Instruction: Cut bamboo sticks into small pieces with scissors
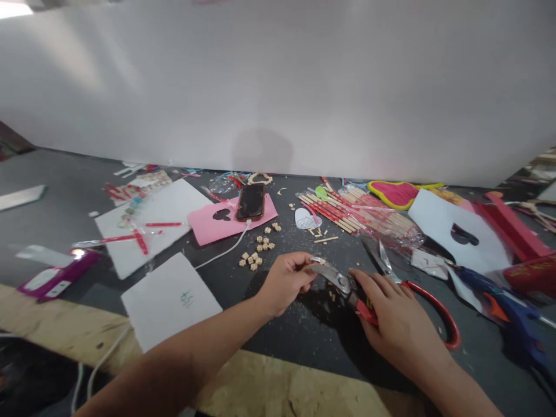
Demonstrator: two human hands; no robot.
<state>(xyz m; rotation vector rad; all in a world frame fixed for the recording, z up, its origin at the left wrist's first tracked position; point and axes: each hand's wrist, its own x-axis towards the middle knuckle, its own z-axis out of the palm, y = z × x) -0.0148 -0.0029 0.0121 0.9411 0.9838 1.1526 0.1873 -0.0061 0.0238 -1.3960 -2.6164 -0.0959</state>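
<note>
My right hand point(391, 313) is wrapped round the red handle of a pair of pruning shears point(334, 279), its blades pointing left. My left hand point(289, 281) is closed in a pinch at the blade tips. What it pinches is small and mostly hidden by the fingers and blades. Beyond my left hand lie several little bundles of short wooden pieces point(263, 243). Loose cut bits and a short thin stick point(325, 239) are scattered in front of the shears. Large red-handled scissors point(449, 324) rest to the right of my right hand.
A phone point(251, 201) on a cable lies on pink card point(204, 227). Bagged red-tipped sticks point(347, 211) are at the back. A blue glue gun point(499, 301) lies right, white sheets point(169, 298) and a purple box point(56, 278) left. A pale panel point(278, 87) stands behind.
</note>
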